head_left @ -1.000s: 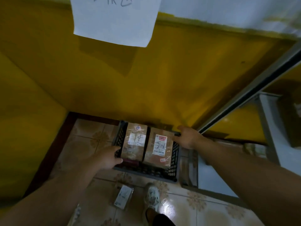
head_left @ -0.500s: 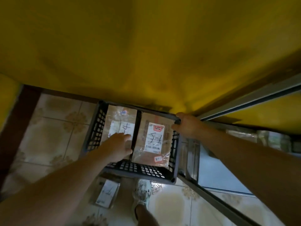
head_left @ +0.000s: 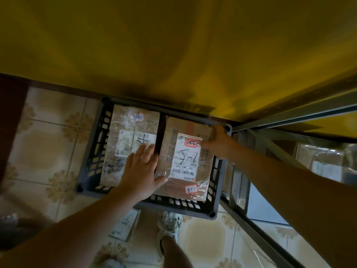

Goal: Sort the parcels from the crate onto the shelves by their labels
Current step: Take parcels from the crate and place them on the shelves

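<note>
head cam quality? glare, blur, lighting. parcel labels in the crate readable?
Head view: dim, strong yellow cast. Head view: wrap glare washes the left parcel; the left hand hides part of its label. Head view: right parcel label is legible; frame edges are soft, wide-angle bent.

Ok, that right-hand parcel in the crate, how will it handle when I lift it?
The right parcel looks like a flat cardboard box, so probably stiff, not floppy. Its shiny clear wrap may be slippery. It lies close to the crate wall, so it may catch coming out.

The left hand [head_left: 142,172] reaches down flat and splayed, the right hand [head_left: 217,144] curled.
</note>
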Demonstrator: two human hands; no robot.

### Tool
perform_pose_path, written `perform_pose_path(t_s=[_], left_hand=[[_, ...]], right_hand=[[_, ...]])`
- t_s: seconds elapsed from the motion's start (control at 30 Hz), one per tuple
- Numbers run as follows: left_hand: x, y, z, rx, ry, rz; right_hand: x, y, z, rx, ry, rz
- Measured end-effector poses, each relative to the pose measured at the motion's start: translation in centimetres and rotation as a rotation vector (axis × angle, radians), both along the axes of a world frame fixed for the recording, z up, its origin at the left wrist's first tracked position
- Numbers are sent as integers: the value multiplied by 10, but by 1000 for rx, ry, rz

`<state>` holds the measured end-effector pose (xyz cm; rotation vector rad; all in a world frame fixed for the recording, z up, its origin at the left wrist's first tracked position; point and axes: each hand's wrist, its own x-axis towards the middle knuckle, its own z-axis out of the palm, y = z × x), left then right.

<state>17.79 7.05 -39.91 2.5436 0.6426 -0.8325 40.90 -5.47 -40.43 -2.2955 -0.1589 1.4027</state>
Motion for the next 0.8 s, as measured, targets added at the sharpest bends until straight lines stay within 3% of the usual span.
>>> perform_pose_path(t_s=[0.17, 0.33, 0.6, 0.7, 0.8], left_hand=[[6, -8, 3, -44, 6, 115], [9, -19, 25, -210, -125, 286], [9, -20, 134, -905, -366, 793], [-4, -9, 186, -1029, -430, 771], [-27, 2, 239, -967, -475, 679]], right_hand=[[-5, 0, 4, 42, -36, -157], [0, -5, 38, 107, -172, -169], [-13, 0, 160, 185, -301, -276], [-41, -1, 221, 235, -366, -307], [-78, -8, 294, 282, -444, -280]])
